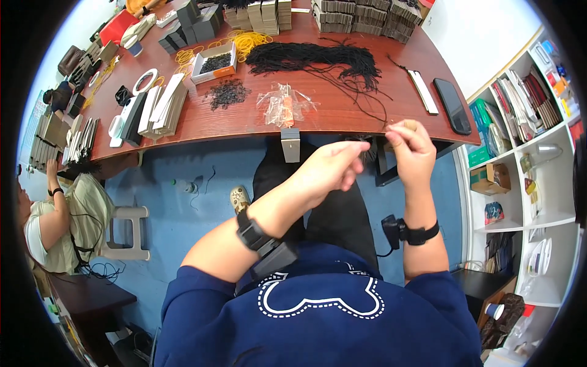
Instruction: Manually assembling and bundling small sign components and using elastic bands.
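My right hand point(413, 150) is raised just off the table's front edge, thumb and forefinger pinched together. A thin black cord point(370, 112) runs from a bundle of black cords point(315, 60) to those fingertips. My left hand point(333, 166) is to its left, slightly lower, with a gap between the two. Its thumb and forefinger press together and point toward the right hand; anything between them is too small to make out. Left of the hands, a small grey box point(291, 147) stands at the table edge, below clear plastic bags point(282, 109) with an orange piece.
On the red-brown table point(244, 127) are small black parts point(227, 93), an open box of them point(214, 63), yellow cords point(247, 44), white box pieces point(164, 109), a white strip point(422, 92) and a phone point(452, 106). Shelves point(513, 211) stand right. Another person point(73, 208) sits left.
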The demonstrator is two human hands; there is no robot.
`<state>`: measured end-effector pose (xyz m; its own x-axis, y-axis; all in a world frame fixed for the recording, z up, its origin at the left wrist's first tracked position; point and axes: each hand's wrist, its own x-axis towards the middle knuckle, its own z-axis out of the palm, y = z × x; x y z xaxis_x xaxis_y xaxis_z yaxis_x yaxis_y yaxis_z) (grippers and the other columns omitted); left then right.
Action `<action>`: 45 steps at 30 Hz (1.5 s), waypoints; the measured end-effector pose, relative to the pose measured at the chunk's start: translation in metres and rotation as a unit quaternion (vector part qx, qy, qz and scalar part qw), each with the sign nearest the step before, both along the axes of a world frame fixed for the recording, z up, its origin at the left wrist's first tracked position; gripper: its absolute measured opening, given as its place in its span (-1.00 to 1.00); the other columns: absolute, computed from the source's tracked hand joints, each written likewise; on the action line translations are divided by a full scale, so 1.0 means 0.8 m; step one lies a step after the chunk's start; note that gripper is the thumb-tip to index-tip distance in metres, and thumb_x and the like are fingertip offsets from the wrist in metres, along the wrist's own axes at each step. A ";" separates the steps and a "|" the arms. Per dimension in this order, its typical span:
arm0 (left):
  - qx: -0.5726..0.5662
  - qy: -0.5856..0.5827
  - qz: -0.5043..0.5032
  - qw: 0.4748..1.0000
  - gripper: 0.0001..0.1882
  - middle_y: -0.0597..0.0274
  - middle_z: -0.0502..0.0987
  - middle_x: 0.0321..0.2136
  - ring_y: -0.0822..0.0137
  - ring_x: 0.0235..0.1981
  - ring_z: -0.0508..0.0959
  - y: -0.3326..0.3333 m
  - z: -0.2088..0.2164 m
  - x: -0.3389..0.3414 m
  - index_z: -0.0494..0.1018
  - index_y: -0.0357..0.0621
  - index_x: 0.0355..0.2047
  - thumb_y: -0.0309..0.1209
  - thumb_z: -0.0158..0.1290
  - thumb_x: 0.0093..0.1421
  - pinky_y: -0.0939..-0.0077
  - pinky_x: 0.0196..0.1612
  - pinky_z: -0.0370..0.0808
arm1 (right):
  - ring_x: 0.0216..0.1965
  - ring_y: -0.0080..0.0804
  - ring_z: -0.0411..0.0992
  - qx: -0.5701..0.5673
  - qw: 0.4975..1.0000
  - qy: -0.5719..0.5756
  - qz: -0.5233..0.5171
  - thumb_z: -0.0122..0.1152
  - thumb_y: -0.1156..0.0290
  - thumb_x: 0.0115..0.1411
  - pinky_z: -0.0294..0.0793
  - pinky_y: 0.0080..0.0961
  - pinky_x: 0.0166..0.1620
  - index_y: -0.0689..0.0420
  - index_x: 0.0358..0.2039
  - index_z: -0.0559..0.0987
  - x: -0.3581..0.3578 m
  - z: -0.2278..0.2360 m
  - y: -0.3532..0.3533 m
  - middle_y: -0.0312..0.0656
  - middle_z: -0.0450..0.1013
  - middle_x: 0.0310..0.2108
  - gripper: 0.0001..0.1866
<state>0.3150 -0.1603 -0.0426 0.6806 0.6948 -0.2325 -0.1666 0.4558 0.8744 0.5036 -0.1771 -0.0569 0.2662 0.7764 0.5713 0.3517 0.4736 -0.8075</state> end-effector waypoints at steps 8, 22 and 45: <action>-0.109 -0.102 0.097 0.984 -0.83 0.50 0.36 -0.56 0.65 -0.64 0.25 0.058 0.016 0.036 0.45 -0.12 -0.25 -0.30 -0.03 0.28 0.79 -0.60 0.24 | -0.36 -0.52 0.38 0.005 0.998 0.057 0.035 0.26 0.62 0.04 0.39 -0.65 -0.32 0.23 -0.40 0.59 -0.008 -0.013 -0.028 -0.23 0.44 -0.32 -0.92; 0.101 -0.053 0.327 0.938 -0.82 0.29 0.50 -0.36 0.61 -0.57 0.33 0.030 0.003 -0.147 0.44 -0.19 -0.18 -0.41 0.03 0.23 0.77 -0.52 0.29 | -0.62 -0.63 0.29 -0.226 0.887 0.338 0.221 0.11 0.39 0.23 0.26 -0.73 -0.59 0.16 -0.37 0.45 0.039 -0.041 -0.054 -0.32 0.36 -0.57 -0.89; 0.213 0.067 0.219 0.950 -0.83 0.33 0.50 -0.42 0.59 -0.55 0.37 -0.041 -0.022 -0.111 0.57 -0.23 -0.24 -0.49 0.09 0.16 0.73 -0.50 0.32 | -0.67 -0.72 0.21 -0.315 0.715 0.498 0.377 0.21 0.38 0.17 0.12 -0.80 -0.62 0.07 -0.23 0.40 -0.138 -0.026 -0.029 -0.28 0.44 -0.48 -0.79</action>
<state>0.2263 -0.1930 -0.0604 0.2880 0.9551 0.0696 -0.1335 -0.0319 0.9905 0.3934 -0.2002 -0.0780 -0.3326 0.9333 -0.1351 -0.7099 -0.3421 -0.6157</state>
